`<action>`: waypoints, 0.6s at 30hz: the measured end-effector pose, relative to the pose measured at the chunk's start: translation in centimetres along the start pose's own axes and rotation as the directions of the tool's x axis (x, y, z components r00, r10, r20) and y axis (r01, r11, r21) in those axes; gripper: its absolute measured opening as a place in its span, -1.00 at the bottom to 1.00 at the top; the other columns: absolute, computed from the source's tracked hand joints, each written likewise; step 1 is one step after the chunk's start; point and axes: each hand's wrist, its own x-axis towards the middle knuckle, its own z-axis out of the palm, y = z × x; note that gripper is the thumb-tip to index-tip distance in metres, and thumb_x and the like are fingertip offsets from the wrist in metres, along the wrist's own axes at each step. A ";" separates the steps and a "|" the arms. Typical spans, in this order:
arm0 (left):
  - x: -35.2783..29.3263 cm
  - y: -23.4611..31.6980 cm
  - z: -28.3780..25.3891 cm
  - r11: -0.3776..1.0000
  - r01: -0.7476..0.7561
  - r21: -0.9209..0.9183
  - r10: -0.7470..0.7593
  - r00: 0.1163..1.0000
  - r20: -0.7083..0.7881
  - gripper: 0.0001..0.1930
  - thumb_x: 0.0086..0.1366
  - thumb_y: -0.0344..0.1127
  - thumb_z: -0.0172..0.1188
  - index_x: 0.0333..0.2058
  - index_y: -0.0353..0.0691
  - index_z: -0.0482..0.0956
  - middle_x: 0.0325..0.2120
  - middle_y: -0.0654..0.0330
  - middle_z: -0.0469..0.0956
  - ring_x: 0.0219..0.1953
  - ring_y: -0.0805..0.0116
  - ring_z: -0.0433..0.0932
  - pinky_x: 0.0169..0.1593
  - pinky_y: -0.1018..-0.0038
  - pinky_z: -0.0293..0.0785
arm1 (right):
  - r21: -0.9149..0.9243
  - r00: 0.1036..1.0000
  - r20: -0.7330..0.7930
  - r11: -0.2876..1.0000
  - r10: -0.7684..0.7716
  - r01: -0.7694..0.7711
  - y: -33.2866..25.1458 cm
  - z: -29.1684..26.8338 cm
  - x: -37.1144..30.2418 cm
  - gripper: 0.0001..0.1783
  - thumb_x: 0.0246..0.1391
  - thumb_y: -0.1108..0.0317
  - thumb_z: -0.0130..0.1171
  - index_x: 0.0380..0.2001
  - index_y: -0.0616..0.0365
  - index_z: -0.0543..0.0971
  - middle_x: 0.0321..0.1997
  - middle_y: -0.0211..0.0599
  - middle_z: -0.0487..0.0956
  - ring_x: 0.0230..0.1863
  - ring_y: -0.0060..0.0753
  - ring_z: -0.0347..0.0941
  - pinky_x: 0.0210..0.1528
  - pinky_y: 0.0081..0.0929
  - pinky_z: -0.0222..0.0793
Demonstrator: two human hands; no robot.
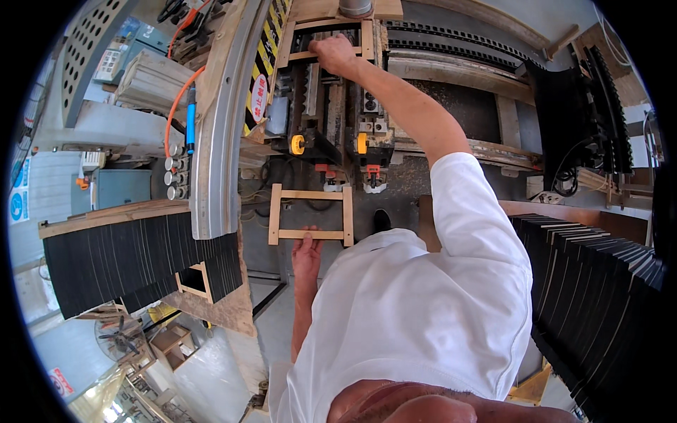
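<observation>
A woodworking machine (pixel 331 106) fills the middle of a workshop with a grey concrete floor (pixel 211 366), its bed dusted with sawdust and a curved grey metal guard (pixel 222 127) running down its left side. Rows of black slats (pixel 127 261) lie stacked on a bench to the left and more black slats (pixel 599 289) on the right. The left hand (pixel 307 250) grips the lower rail of a small pale wooden frame (pixel 310 215), fingers curled round it, holding it low in front of the machine. The right hand (pixel 333 53) reaches far forward, closed over the crossbar of a second wooden frame (pixel 326 46) seated in the machine. A yellow-and-black striped strip with a red oval label (pixel 259 95) runs along the guard; a blue round sign (pixel 17 204) hangs on the left wall, and a red-and-white sign (pixel 60 381) shows at lower left
</observation>
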 end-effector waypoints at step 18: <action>0.7 -0.2 0.3 0.999 0.035 0.021 -0.036 0.999 0.021 -0.71 0.34 -0.45 0.08 0.02 -0.30 0.39 -0.03 0.05 0.49 0.04 0.17 0.50 0.15 0.25 0.44 | 0.005 0.993 -0.073 0.996 -0.090 0.090 -1.2 -4.9 -10.4 -0.70 -0.15 0.47 0.17 -0.24 0.09 0.59 -0.33 -0.27 0.63 -0.17 -0.17 0.53 -0.04 -0.24 0.26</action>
